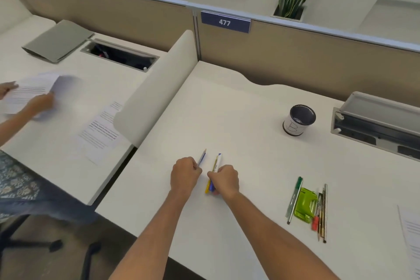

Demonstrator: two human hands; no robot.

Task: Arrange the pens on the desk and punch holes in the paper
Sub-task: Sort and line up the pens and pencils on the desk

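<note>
My left hand [185,176] grips a blue pen [202,158] whose tip points away from me. My right hand [225,179] holds a small bundle of pens [214,169], yellow, blue and white, close beside the left hand over the white desk [238,120]. At the right lies a green hole punch [304,207], with a green pen [295,198] on its left and several pens and pencils [321,211] on its right. A printed sheet of paper [411,234] shows at the right edge. A pen cup [298,120] stands upright farther back.
A grey cable tray [375,120] with its lid up sits at the back right. A curved white divider [156,88] separates my desk from the left desk, where another person's hands [41,102] handle papers. A beige partition [295,52] closes the back.
</note>
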